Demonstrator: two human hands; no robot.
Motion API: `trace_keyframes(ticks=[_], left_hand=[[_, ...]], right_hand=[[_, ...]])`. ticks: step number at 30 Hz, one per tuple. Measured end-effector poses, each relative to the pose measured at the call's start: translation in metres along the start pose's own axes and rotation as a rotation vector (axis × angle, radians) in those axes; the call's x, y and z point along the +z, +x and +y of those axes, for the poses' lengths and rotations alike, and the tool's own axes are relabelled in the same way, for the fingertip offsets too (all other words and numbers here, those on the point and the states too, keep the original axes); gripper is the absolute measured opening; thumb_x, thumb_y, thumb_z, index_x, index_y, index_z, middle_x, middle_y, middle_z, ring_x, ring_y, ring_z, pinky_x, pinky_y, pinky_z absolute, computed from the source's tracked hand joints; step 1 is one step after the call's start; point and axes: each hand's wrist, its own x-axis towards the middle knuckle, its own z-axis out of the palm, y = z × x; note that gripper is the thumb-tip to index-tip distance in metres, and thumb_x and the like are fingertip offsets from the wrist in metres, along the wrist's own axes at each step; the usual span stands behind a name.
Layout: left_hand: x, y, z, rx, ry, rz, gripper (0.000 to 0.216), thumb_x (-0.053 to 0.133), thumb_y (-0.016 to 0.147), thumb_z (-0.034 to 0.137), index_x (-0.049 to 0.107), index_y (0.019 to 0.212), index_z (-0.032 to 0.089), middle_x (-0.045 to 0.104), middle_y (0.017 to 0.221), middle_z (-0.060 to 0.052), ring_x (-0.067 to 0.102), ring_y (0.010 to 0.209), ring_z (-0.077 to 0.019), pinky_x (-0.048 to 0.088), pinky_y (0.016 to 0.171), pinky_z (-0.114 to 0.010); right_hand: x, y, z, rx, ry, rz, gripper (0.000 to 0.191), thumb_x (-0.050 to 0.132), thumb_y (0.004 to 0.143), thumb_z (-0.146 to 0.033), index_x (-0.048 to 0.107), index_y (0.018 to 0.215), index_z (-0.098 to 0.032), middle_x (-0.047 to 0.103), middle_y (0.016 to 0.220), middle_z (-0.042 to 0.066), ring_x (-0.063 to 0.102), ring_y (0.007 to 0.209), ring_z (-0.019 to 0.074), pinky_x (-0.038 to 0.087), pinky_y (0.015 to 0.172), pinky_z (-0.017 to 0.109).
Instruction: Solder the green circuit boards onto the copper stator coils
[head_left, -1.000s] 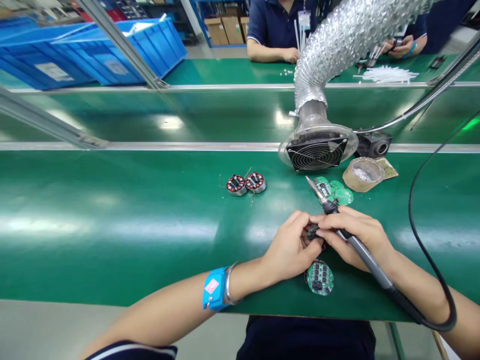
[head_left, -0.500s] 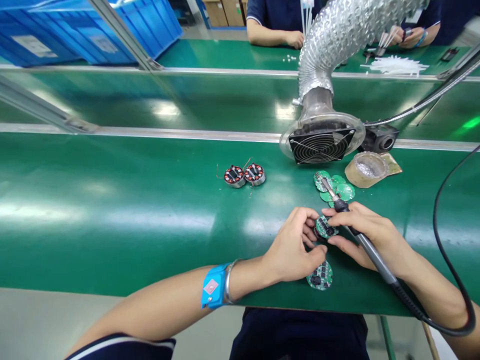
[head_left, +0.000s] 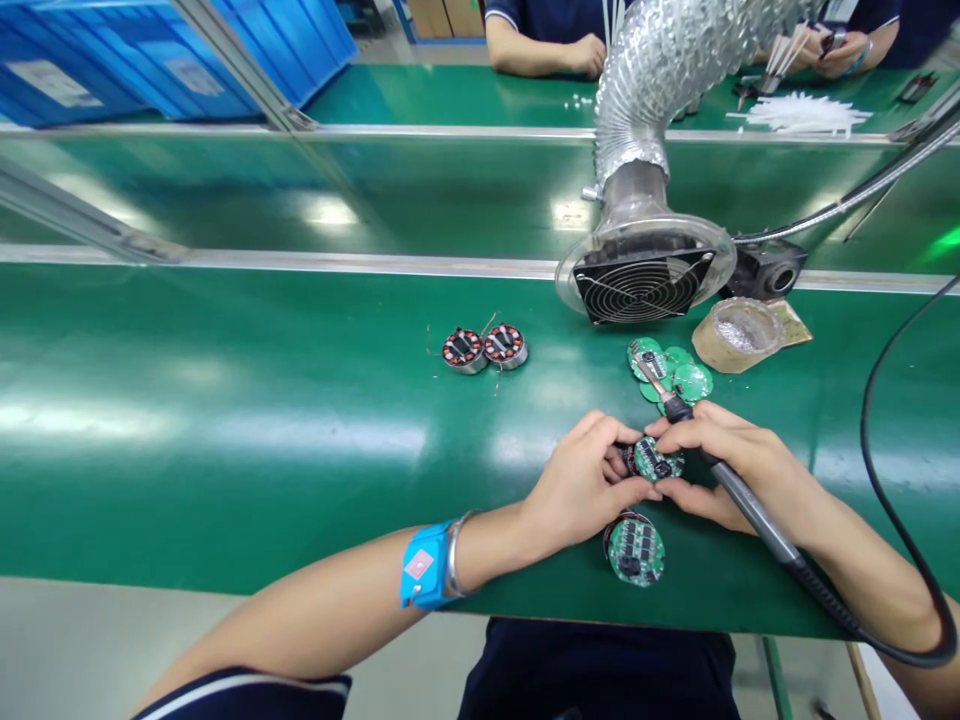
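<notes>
Both hands meet over the green desk (head_left: pixel 225 420). The left hand (head_left: pixel 581 490) pinches a small round circuit board (head_left: pixel 656 460) by its edge, and the right hand (head_left: pixel 727 465) grips the same board while clamping a soldering iron (head_left: pixel 742 495) under its fingers. Another round board (head_left: pixel 636 550) lies just below them.

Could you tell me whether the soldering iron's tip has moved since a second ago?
Yes. The soldering iron tip, earlier short of the loose round circuit boards, now lies over them, nearer the tape roll, with the right hand gripping it.
</notes>
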Motion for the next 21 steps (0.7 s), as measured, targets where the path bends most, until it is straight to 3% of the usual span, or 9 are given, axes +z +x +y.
trace_keyframes(ticks=[7, 10, 14, 17, 21], left_hand=[[-0.003, -0.001, -0.005, 0.034, 0.022, 0.002, 0.036, 0.082, 0.071, 0.031, 0.057, 0.092, 0.016, 0.055, 0.087, 0.001, 0.061, 0.068, -0.0096, 0.059, 0.063, -0.025], [-0.006, -0.001, -0.004, 0.196, 0.127, 0.003, 0.035, 0.079, 0.074, 0.031, 0.057, 0.097, 0.017, 0.059, 0.098, -0.005, 0.064, 0.083, -0.0155, 0.06, 0.073, -0.03], [-0.011, 0.002, 0.001, 0.473, 0.31, -0.011, 0.051, 0.078, 0.075, 0.029, 0.053, 0.118, 0.018, 0.059, 0.114, -0.011, 0.058, 0.109, -0.0239, 0.055, 0.091, -0.04], [-0.013, 0.003, 0.003, 0.54, 0.333, -0.04, 0.041, 0.076, 0.078, 0.033, 0.058, 0.113, 0.02, 0.059, 0.116, -0.011, 0.061, 0.103, -0.02, 0.056, 0.088, -0.034], [-0.012, 0.001, 0.006, 0.543, 0.422, 0.017, 0.029, 0.075, 0.08, 0.032, 0.062, 0.102, 0.019, 0.063, 0.116, -0.011, 0.064, 0.102, -0.0204, 0.055, 0.086, -0.035]], right_hand=[[0.008, -0.004, 0.007, 0.038, 0.137, 0.097, 0.027, 0.075, 0.082, -0.032, 0.059, 0.102, -0.024, 0.07, 0.106, 0.007, 0.067, 0.092, 0.0192, 0.056, 0.081, 0.033], [0.015, -0.007, 0.01, 0.049, 0.192, 0.183, 0.032, 0.079, 0.078, -0.036, 0.058, 0.099, -0.025, 0.071, 0.104, 0.004, 0.068, 0.092, 0.0187, 0.056, 0.08, 0.032], [0.023, -0.012, 0.015, 0.099, 0.254, 0.224, 0.044, 0.082, 0.072, -0.042, 0.058, 0.105, -0.027, 0.071, 0.103, 0.003, 0.07, 0.093, 0.0194, 0.058, 0.082, 0.031], [0.025, -0.014, 0.017, 0.172, 0.352, 0.208, 0.052, 0.085, 0.069, -0.043, 0.056, 0.11, -0.028, 0.071, 0.106, 0.002, 0.071, 0.095, 0.0199, 0.059, 0.083, 0.029], [0.024, -0.02, 0.019, 0.223, 0.39, 0.185, 0.056, 0.088, 0.063, -0.043, 0.056, 0.106, -0.026, 0.071, 0.112, 0.004, 0.07, 0.101, 0.024, 0.059, 0.085, 0.031]])
